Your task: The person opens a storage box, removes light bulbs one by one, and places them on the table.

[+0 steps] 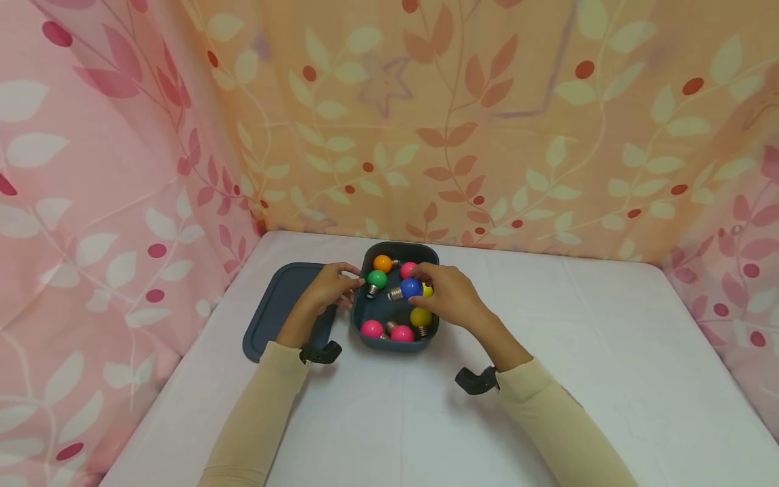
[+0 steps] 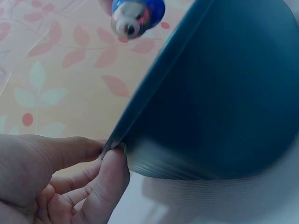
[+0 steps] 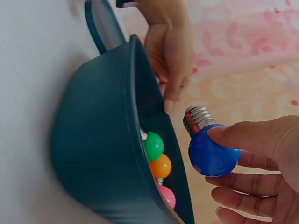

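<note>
My right hand (image 1: pixel 452 295) holds a blue light bulb (image 3: pixel 212 151) between thumb and fingers, above the dark blue-grey box (image 1: pixel 359 318). The bulb's metal screw base points left in the head view. At the box's left side, my left hand (image 1: pixel 331 287) pinches the rim between thumb and finger, as the left wrist view shows. Inside the box lie a green bulb (image 1: pixel 377 279), an orange bulb (image 1: pixel 383 264), a yellow bulb (image 1: pixel 420 316) and several pink bulbs (image 1: pixel 372 329). Another yellow one is partly hidden behind the blue bulb and my right fingers.
A flat dark lid (image 1: pixel 274 308) lies left of the box, partly under my left forearm. Both stand on a white-covered table (image 1: pixel 566 325). Floral cloth (image 1: pixel 487 169) hangs behind the table and along both sides.
</note>
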`<state>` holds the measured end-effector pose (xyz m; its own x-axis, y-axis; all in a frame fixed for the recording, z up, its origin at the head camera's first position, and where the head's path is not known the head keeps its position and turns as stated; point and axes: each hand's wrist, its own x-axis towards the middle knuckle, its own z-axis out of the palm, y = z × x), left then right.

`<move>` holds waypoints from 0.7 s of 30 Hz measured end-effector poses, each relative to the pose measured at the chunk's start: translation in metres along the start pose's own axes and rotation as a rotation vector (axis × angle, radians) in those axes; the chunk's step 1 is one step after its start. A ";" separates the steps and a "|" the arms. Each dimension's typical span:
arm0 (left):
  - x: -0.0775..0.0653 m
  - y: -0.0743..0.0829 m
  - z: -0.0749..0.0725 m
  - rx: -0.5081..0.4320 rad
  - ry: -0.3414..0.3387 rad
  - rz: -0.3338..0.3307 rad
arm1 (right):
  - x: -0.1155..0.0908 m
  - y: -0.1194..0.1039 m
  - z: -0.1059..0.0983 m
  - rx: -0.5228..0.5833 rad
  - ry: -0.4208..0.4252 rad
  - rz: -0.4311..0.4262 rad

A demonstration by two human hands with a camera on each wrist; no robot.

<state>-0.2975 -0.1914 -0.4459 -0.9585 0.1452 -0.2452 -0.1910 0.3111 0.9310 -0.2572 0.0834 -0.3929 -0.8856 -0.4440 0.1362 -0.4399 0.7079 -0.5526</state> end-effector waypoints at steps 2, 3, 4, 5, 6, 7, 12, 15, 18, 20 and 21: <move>0.000 0.000 -0.001 0.000 -0.001 0.001 | -0.004 0.003 -0.004 0.040 0.007 -0.011; 0.000 -0.001 -0.002 0.000 -0.003 0.005 | -0.005 0.004 -0.006 0.063 0.010 -0.018; -0.002 0.002 -0.002 -0.004 -0.011 0.003 | -0.007 0.006 -0.007 0.089 0.015 -0.024; -0.006 0.006 -0.003 -0.003 -0.021 0.000 | -0.008 0.007 -0.008 0.108 0.021 -0.032; -0.008 0.009 -0.003 -0.001 -0.031 -0.003 | -0.010 0.009 -0.010 0.125 0.032 -0.039; -0.009 0.011 -0.004 -0.002 -0.041 -0.008 | -0.011 0.010 -0.011 0.139 0.041 -0.044; -0.004 0.007 -0.006 -0.009 -0.054 -0.016 | -0.017 0.018 -0.018 0.165 0.069 -0.043; 0.001 -0.001 -0.005 -0.014 -0.036 -0.007 | -0.019 0.024 -0.021 0.182 0.069 -0.046; 0.003 -0.003 -0.003 -0.015 -0.026 0.000 | -0.020 0.030 -0.025 0.188 0.071 -0.048; 0.003 -0.004 -0.002 -0.014 -0.020 0.007 | -0.020 0.034 -0.027 0.196 0.068 -0.050; 0.003 -0.004 -0.001 -0.012 -0.015 0.010 | -0.020 0.036 -0.028 0.198 0.066 -0.049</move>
<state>-0.2999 -0.1934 -0.4501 -0.9572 0.1623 -0.2396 -0.1839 0.2982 0.9366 -0.2593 0.1335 -0.3925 -0.8745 -0.4335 0.2173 -0.4507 0.5613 -0.6941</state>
